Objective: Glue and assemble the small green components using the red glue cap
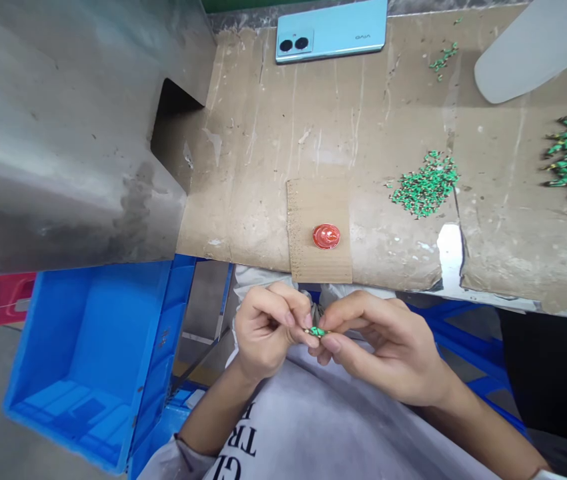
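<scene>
Left hand (266,330) and right hand (383,347) pinch a green component (317,331).

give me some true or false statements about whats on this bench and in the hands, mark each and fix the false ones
1. The left hand and right hand pinch a small green part between their fingertips. True.
2. A round red piece lies on a cardboard strip. True.
3. The pale blue vivo phone lies screen up. False: its back, with two camera lenses, faces up.
4. The blue plastic crate sits on the cardboard sheet. False: it sits lower down, off the sheet's edge, left of the hands.
5. A heap of green parts lies to the right of the red piece. True.
</scene>
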The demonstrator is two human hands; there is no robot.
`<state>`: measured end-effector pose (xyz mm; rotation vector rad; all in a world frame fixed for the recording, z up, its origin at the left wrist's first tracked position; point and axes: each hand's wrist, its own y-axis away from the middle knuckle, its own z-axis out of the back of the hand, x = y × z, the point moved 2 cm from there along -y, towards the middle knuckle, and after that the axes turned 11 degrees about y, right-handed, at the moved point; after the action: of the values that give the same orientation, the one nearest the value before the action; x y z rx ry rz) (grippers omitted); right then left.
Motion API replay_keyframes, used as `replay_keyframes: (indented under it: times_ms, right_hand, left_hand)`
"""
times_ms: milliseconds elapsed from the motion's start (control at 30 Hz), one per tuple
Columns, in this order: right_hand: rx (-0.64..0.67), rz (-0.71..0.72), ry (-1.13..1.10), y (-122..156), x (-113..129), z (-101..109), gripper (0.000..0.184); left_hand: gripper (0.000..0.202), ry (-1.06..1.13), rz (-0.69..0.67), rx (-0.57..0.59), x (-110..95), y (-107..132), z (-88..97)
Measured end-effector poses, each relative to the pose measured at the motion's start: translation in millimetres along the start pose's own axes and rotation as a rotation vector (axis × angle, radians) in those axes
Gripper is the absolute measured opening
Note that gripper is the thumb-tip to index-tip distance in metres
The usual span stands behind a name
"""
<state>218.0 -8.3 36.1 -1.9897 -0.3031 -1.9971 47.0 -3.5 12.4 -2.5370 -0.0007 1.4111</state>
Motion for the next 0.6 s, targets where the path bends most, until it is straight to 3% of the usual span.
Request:
replay_keyframes:
  times_ms: [233, 433, 600]
  right_hand:
    - [0.017, 0.112, 0.099, 0, 1, 2, 0.017]
    - [0.035, 0.131, 0.178, 3, 0, 8, 0.017]
    - [-0.010, 0.339, 0.345, 6, -6, 17, 0.031]
  left_hand:
    - [0.031, -0.127, -0.089, 0.009, -3, 0, -0.8]
    - [0.016, -0.078, -0.047, 0.067, 1, 0, -1.3]
    - [0.035, -0.194, -0.076, 0.091, -3, -8, -4.7]
